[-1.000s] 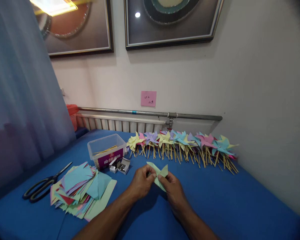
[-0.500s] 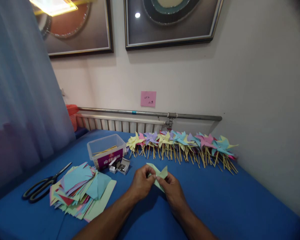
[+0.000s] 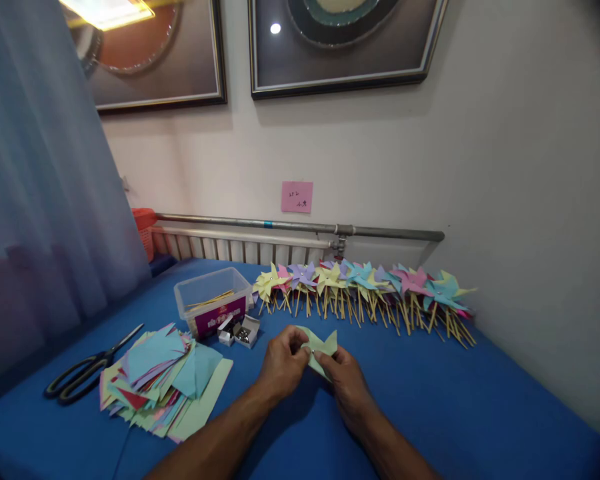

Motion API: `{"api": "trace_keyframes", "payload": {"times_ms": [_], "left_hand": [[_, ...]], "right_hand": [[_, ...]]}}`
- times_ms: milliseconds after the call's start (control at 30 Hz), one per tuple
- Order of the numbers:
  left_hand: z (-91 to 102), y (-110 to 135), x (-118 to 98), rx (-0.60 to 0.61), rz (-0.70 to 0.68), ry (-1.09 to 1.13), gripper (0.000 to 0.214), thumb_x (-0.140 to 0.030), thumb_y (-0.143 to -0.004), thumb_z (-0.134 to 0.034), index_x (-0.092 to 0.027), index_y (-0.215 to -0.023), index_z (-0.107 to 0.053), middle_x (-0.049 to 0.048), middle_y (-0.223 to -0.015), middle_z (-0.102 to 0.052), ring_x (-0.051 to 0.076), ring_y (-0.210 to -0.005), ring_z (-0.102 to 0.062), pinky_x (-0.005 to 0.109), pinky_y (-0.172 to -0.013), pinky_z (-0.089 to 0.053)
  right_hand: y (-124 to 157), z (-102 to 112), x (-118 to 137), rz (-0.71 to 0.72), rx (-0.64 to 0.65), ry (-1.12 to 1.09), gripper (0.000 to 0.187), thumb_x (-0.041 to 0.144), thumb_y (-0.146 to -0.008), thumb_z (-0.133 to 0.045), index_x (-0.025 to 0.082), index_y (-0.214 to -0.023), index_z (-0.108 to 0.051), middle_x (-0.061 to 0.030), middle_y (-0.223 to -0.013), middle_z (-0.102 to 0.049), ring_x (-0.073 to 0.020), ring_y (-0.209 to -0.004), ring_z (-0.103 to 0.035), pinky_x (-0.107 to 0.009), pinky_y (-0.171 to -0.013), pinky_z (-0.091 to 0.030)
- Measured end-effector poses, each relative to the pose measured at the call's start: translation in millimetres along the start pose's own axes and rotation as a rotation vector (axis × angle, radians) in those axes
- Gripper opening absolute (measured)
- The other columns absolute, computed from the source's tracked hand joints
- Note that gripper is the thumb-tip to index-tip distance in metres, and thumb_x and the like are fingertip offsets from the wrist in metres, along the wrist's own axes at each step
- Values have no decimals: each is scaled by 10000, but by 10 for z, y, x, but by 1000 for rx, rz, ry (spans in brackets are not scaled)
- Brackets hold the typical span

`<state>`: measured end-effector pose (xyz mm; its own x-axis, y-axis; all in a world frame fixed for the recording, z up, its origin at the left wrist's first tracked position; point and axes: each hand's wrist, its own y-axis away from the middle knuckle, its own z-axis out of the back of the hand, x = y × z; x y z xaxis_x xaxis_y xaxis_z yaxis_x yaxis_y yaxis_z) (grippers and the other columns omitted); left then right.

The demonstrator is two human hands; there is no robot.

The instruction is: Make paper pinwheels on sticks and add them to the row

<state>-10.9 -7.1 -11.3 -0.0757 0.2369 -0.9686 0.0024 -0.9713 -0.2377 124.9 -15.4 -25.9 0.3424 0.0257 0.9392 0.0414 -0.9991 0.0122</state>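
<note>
Between my two hands is a pale green paper pinwheel [image 3: 322, 345], its corners folded in toward the middle, with a small shiny pin at its centre. My left hand [image 3: 284, 363] pinches its left side between thumb and fingers. From the other side, my right hand [image 3: 347, 381] grips the paper with the thumb close to the pin. Both hands are held over the blue-covered table [image 3: 430, 400]. Closest to my left hand stands a small open white box [image 3: 247, 331] of metal pins, beside a second small box [image 3: 227, 331].
A clear plastic tub [image 3: 213, 300] holds wooden sticks. Left of it lie a pile of coloured paper squares [image 3: 165, 380] and black-handled scissors [image 3: 93, 365]. Finished pinwheels on sticks [image 3: 360, 283] line the wall side, below a metal pipe [image 3: 395, 233]. A curtain [image 3: 45, 167] hangs at left.
The pinwheel has turned slightly in my hands, and my left fingers have shifted a little on its folded corner. The other things on the table stay where they were.
</note>
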Motion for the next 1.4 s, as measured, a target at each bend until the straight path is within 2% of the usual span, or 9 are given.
{"api": "trace_keyframes", "payload": {"times_ms": [133,200,300,400,633,800,1067,1233,1400], "left_hand": [[22,-52,8,-99,127,163,345,-278,-688,-725,-155,-994,-625,-22,-688,-614,117,-582,-525,237,-576,-389],[36,-69,2,-115,201,237,352,-326,-663,-766,-145,-936,-638,-23,-640,-600,113,-549,-511,236,-553,-376],[46,-65,-12,-25,314,367,309,-388,-647,-782,-145,-750,-621,-29,-565,-552,93,-502,-465,230,-520,-338],[48,-48,-11,37,377,443,345,-400,-601,-817,-153,-658,-583,-38,-519,-519,79,-467,-426,231,-500,-303],[42,-52,39,85,328,365,343,-342,-532,-849,-137,-647,-600,-3,-559,-600,94,-497,-486,244,-532,-350],[25,-52,21,74,343,312,373,-307,-451,-870,-142,-630,-588,-19,-551,-593,89,-491,-473,242,-526,-350],[61,-50,-4,97,372,279,327,-306,-486,-849,-127,-656,-636,-7,-586,-620,101,-520,-495,240,-536,-354],[65,-42,-45,157,341,225,311,-312,-499,-843,-114,-679,-686,-4,-600,-636,101,-521,-492,238,-529,-362],[53,-47,12,148,305,186,300,-338,-536,-833,-123,-688,-691,-3,-603,-635,109,-527,-505,236,-519,-368]], "right_hand": [[8,1,11,1,3,-25,422,389,-659,-840,176,-1008,-738,-58,-852,-787,-277,-877,-725,-360,-805,-545],[5,6,9,-4,8,-28,419,387,-660,-842,177,-1008,-736,-60,-868,-789,-273,-874,-729,-374,-836,-547],[-2,13,6,-8,7,-27,435,383,-652,-848,174,-1015,-731,-65,-890,-791,-279,-894,-730,-392,-869,-545],[-5,15,10,-9,-5,-14,448,384,-640,-854,175,-1016,-730,-64,-897,-792,-284,-908,-728,-394,-876,-544],[-45,39,-28,3,-11,26,444,413,-641,-849,175,-1001,-745,-60,-860,-787,-282,-897,-728,-384,-844,-554],[-127,106,-128,-15,-29,60,489,412,-606,-857,156,-1008,-747,-87,-863,-787,-312,-894,-727,-378,-744,-560],[-165,151,-168,-36,-6,92,532,428,-585,-869,144,-1018,-749,-62,-750,-777,-252,-663,-712,-351,-658,-539],[-190,158,-202,-17,-23,117,502,389,-548,-887,151,-971,-759,-60,-770,-781,-259,-719,-718,-348,-680,-546],[-176,153,-188,-17,-13,109,463,409,-581,-867,159,-955,-758,-68,-805,-788,-271,-760,-727,-359,-714,-553]]}}
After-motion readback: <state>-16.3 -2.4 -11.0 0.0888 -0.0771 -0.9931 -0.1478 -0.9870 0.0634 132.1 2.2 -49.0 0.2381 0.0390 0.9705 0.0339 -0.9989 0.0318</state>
